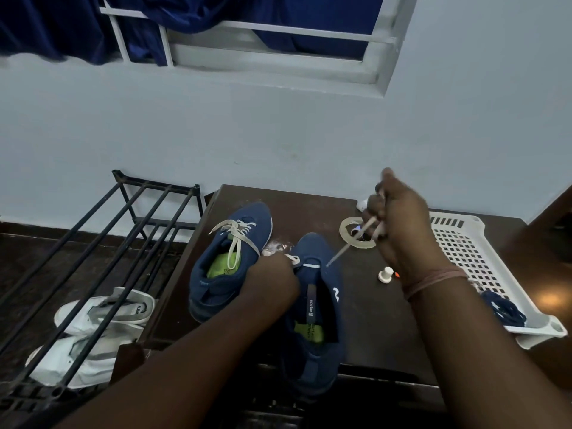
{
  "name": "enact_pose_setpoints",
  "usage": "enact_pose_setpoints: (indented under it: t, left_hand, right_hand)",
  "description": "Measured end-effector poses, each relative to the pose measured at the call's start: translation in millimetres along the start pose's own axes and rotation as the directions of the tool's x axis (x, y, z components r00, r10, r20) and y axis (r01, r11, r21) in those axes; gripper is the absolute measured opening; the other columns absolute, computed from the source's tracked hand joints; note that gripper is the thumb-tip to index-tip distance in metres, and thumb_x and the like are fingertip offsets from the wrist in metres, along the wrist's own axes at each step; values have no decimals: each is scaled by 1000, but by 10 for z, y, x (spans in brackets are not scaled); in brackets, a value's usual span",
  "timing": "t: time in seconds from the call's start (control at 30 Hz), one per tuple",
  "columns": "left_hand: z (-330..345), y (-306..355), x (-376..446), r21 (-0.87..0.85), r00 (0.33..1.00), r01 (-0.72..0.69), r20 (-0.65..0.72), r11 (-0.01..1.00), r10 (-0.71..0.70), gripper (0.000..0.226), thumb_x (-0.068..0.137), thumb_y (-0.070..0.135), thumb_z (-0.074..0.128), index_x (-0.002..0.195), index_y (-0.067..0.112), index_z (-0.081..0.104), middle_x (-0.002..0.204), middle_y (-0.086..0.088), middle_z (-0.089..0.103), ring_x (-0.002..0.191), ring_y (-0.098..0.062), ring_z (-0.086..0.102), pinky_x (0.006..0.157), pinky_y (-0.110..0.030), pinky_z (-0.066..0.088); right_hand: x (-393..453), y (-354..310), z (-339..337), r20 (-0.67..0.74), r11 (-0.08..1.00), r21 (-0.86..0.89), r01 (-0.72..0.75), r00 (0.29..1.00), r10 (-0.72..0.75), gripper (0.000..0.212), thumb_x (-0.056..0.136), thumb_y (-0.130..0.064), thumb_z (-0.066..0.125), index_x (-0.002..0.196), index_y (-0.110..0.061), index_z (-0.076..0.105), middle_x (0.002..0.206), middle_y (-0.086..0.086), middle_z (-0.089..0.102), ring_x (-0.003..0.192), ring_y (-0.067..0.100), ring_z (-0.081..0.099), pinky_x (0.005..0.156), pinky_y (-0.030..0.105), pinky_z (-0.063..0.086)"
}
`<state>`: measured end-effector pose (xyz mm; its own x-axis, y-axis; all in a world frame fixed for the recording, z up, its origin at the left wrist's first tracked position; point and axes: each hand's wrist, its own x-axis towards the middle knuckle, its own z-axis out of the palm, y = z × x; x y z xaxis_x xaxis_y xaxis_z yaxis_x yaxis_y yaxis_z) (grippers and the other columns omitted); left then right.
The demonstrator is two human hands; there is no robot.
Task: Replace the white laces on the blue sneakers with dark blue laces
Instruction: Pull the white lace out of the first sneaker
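Two blue sneakers stand on a dark wooden table. The left sneaker still has its white lace tied. The right sneaker is nearly unlaced; only a short piece of its white lace crosses the front eyelets. My right hand is raised above the table, gripping that lace and holding it taut up and to the right. My left hand holds the right sneaker at its tongue, near the eyelets. Dark blue laces lie bundled in a white basket.
The white plastic basket sits at the table's right side. A tape ring and a small white knob lie near the sneakers. A black metal rack stands left of the table, with white shoes beneath it.
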<state>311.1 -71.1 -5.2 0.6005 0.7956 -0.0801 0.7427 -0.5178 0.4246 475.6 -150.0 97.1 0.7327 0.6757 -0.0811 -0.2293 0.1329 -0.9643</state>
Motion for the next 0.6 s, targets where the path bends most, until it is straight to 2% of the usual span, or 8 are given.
enact_pose_setpoints:
  t: [0.07,0.13,0.2,0.33,0.4,0.47,0.53,0.6]
  left_hand:
    - [-8,14,1,-40,999,-4,33,999,5,24,91,21,52,109,15,66,108,-9,68,102,-32,64,72,-30,41]
    - [-14,22,-4,-77,998,-15,53,997,20,24,88,20,52,108,15,66,108,-10,69,100,-32,64,71,-30,41]
    - [-22,24,-10,-80,998,-22,51,997,27,24,88,20,52,108,15,65,109,-9,68,101,-32,64,72,-30,41]
    - [-30,23,-6,-55,998,-19,53,998,21,26,90,19,51,112,13,64,110,-10,67,103,-33,63,73,-30,42]
    - [-29,13,8,-36,998,0,64,999,2,25,91,20,51,111,12,64,110,-10,68,102,-32,64,73,-31,43]
    - [-30,0,23,-28,997,26,72,999,-24,24,92,20,51,110,10,64,110,-10,68,103,-31,65,74,-32,45]
    - [-27,-15,33,-35,996,35,82,999,-32,21,92,19,51,106,9,64,109,-11,69,102,-31,65,72,-30,44]
    - [-27,-14,37,-48,995,38,97,998,-33,18,91,18,51,101,9,63,107,-11,68,101,-32,65,71,-31,43]
  right_hand:
    - [-6,152,-54,21,788,-614,55,998,-54,37,91,-44,61,65,-17,53,53,-6,52,65,26,57,62,31,40]
    - [-62,371,-69,158,329,-938,110,980,121,37,92,-43,59,72,-13,52,68,-2,56,78,25,56,66,28,39]
    - [-73,557,-71,158,52,-987,149,950,271,34,93,-42,60,80,-12,53,83,8,61,81,26,56,64,27,40]
    - [-57,646,-26,284,-288,-884,368,912,295,34,100,-31,49,107,-1,65,107,13,67,92,28,63,68,29,41]
    - [1,603,3,346,-114,-916,385,900,264,24,99,-20,46,100,-5,66,92,7,65,79,21,60,65,30,46]
    - [62,473,46,211,486,-866,119,968,138,23,94,-13,46,74,-14,55,71,0,50,62,16,47,62,33,46]
    - [105,303,56,145,928,-372,20,989,37,24,87,-18,48,63,-18,45,64,0,45,54,14,43,55,32,44]
    - [47,132,74,168,961,257,-103,984,61,30,88,-23,50,61,-17,42,59,3,43,47,14,40,47,24,35]
